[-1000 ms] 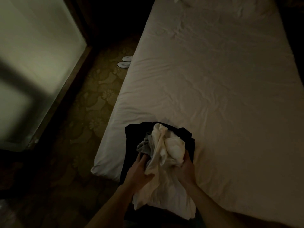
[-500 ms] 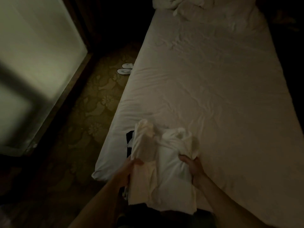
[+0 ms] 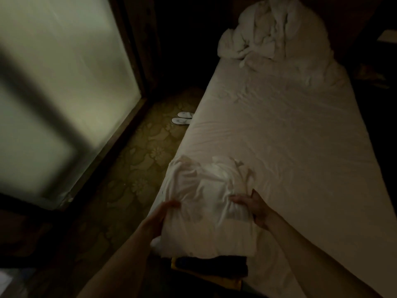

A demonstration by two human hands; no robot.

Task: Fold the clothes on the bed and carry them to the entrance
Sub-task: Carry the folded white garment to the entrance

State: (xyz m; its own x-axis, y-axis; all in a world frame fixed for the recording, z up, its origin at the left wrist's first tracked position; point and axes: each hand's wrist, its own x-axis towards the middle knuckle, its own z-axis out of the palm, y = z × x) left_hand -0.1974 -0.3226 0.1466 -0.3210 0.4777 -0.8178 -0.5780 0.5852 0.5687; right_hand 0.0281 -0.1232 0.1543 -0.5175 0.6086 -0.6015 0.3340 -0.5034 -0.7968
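Item: crumpled white cotton garment [image 3: 206,196], lying at the near left corner of the white-sheeted bed [image 3: 290,151], covering a dark folded garment [image 3: 211,265] peeking out beneath.

Left hand [image 3: 163,214] and right hand [image 3: 251,204]: each grip is closing its fingers on bunched white cloth at opposite sides.

Risks: the white garment is hanging near the bed's left edge and could be sliding off onto the patterned carpet [image 3: 137,168]; uneven bunching is likely spoiling the fold; dim light is hiding seams.

Surroundings: rumpled white bedding [image 3: 272,37] is heaping at the far end; white slippers [image 3: 182,118] are sitting beside the bed; a frosted glass panel [image 3: 64,87] is glowing at left.

A rumpled white garment [image 3: 206,203] lies spread at the bed's [image 3: 290,147] near-left corner.
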